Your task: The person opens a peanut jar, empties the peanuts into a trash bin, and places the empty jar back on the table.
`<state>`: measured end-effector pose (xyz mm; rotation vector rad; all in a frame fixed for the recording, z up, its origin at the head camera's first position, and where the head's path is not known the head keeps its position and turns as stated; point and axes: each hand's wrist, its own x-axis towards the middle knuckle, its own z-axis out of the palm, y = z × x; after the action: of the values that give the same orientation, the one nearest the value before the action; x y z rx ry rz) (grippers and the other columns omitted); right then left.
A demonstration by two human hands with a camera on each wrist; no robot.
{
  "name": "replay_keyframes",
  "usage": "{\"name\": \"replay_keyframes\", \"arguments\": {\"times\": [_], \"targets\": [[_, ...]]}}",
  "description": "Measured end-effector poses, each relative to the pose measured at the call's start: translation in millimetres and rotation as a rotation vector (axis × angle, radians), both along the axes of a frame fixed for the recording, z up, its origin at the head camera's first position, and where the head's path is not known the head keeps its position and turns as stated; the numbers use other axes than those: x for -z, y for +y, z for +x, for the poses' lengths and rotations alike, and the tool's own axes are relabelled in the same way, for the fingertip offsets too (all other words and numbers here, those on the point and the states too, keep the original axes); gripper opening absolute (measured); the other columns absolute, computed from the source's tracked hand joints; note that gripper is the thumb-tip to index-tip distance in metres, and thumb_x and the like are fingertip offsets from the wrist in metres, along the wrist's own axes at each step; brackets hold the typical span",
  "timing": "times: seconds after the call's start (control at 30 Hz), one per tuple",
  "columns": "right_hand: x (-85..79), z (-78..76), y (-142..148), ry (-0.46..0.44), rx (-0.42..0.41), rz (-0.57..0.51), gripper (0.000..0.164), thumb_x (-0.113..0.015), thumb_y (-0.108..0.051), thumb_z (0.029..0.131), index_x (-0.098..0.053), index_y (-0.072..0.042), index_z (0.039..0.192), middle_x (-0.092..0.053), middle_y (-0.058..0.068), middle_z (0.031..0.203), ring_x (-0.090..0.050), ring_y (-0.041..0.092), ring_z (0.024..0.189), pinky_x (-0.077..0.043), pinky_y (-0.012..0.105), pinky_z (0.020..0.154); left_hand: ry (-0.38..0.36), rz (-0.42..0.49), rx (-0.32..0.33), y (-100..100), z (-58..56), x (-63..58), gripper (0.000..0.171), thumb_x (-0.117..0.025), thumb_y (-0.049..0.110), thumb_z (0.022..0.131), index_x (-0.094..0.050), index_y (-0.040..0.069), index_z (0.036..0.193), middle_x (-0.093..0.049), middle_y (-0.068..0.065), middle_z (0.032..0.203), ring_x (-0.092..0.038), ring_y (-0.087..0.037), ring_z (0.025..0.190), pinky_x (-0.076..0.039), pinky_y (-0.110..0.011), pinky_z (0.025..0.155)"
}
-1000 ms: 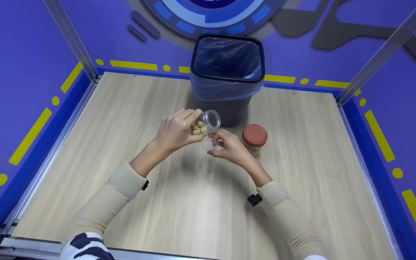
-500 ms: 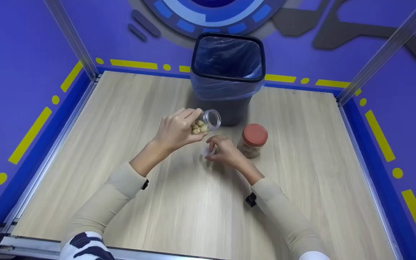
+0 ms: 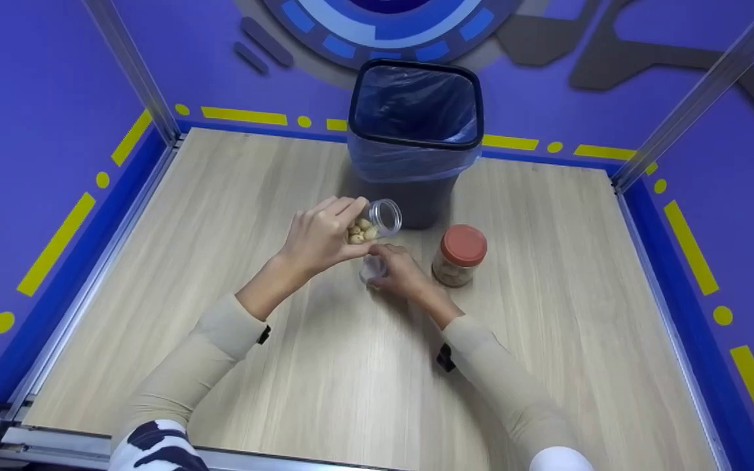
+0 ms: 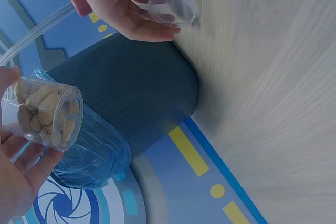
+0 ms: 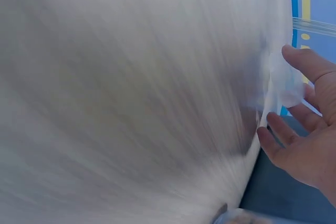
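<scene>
My left hand grips a clear jar tilted on its side, its open mouth towards the right. Pale, rounded nut-like pieces fill the jar's lower end. Below the jar's mouth, my right hand holds a clear round lid between thumb and fingers, close over the table. In the left wrist view the lid sits by the fingertips, its flat face towards the tabletop. The right wrist view is blurred around the lid.
A second jar with a red lid stands upright just right of my right hand. Behind the hands is a dark bin lined with a clear bag. Blue walls border the wooden table on three sides.
My right hand has moved down and slightly left with the clear lid, away from the jar's mouth towards the table. My left hand and the tilted jar stay in place.
</scene>
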<state>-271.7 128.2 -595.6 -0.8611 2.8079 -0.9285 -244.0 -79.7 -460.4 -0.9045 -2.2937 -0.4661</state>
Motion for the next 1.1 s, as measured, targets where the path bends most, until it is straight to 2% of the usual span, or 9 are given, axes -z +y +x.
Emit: {"name": "replay_keyframes", "arguments": {"times": [0.3,0.47,0.7,0.8,0.9,1.1], "targets": [[1.9,0.3,-2.9,-0.025,0.023,0.093,0.061,-0.086,-0.015,0.080,-0.059,-0.001,0.134,-0.062,0.018,0.132,-0.054,0.040,0.123,-0.043,0.049,0.107,-0.011,-0.001,0.002,-0.6,0.0,0.8,0.054,-0.086,0.040,0.077,-0.067,0.009,0.118,-0.073,-0.005,0.104,-0.067,-0.023,0.084,-0.058,-0.038,0.058],[0.7,0.4,-7.0,-0.039,0.011,0.095,0.059,-0.085,-0.011,0.079,-0.061,-0.001,0.131,-0.060,0.020,0.131,-0.054,0.041,0.122,-0.044,0.050,0.106,-0.012,0.002,-0.001,-0.6,-0.3,1.3,0.055,-0.086,0.041,0.077,-0.068,0.009,0.117,-0.073,-0.005,0.104,-0.068,-0.024,0.084,-0.058,-0.038,0.057],[-8.7,5.2,-6.8,-0.095,0.027,0.120,0.071,-0.085,-0.011,0.080,-0.052,-0.004,0.142,-0.053,0.022,0.140,-0.051,0.043,0.125,-0.045,0.052,0.105,-0.014,0.004,-0.005,-2.1,-0.9,2.1,0.056,-0.086,0.042,0.076,-0.067,0.010,0.118,-0.072,-0.005,0.102,-0.067,-0.024,0.081,-0.057,-0.039,0.055],[-20.6,5.8,-1.7,-0.073,0.013,0.043,0.066,-0.078,-0.005,0.083,-0.050,-0.001,0.142,-0.051,0.025,0.141,-0.052,0.043,0.127,-0.044,0.052,0.107,-0.014,0.008,-0.005,-3.2,-1.1,1.4,0.055,-0.086,0.041,0.076,-0.067,0.009,0.117,-0.072,-0.006,0.102,-0.067,-0.023,0.083,-0.058,-0.039,0.056],[-39.3,6.6,8.2,-0.069,0.013,-0.062,0.056,-0.071,0.000,0.087,-0.052,0.002,0.140,-0.053,0.025,0.139,-0.055,0.042,0.125,-0.046,0.051,0.105,-0.016,0.005,-0.007,-4.5,-2.1,0.1,0.054,-0.086,0.040,0.077,-0.066,0.010,0.117,-0.072,-0.006,0.102,-0.068,-0.023,0.084,-0.058,-0.039,0.056],[-79.5,12.7,38.1,-0.061,0.089,-0.222,0.042,-0.065,0.000,0.093,-0.058,0.003,0.135,-0.060,0.022,0.130,-0.063,0.037,0.113,-0.054,0.045,0.096,-0.018,-0.005,-0.016,-9.6,-7.9,-8.4,0.052,-0.084,0.038,0.078,-0.065,0.009,0.117,-0.071,-0.007,0.100,-0.066,-0.023,0.081,-0.058,-0.040,0.056]]}}
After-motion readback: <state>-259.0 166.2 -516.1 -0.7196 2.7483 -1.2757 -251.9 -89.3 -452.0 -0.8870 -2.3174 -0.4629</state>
